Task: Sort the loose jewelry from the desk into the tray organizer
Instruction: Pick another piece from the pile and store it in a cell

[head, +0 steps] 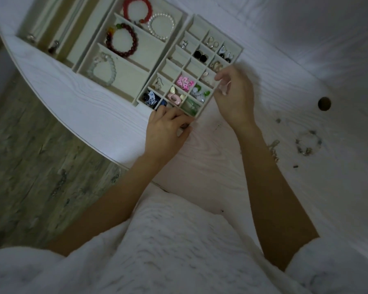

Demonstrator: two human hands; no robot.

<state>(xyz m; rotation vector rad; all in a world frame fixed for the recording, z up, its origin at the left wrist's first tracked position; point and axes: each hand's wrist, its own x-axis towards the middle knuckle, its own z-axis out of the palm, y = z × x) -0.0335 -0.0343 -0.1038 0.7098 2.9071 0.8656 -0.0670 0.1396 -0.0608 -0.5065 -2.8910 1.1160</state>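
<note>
Dropping a small piece into the tray [208, 92].
Right hand [234, 96] pinched a pale piece at the rim; left hand [168, 126] gripped the near corner; a bracelet [308, 143] waited on the worktop [106, 115].

tray organizer [208, 32]: cream grid, partly filled, on desk | loose bracelet [308, 145]: flat, well right

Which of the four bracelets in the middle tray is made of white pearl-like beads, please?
The white pearl bracelet, in the tray's far compartment beside the bright red bracelet. The dark red bracelet and the pale translucent bracelet lie in nearer compartments.
</note>
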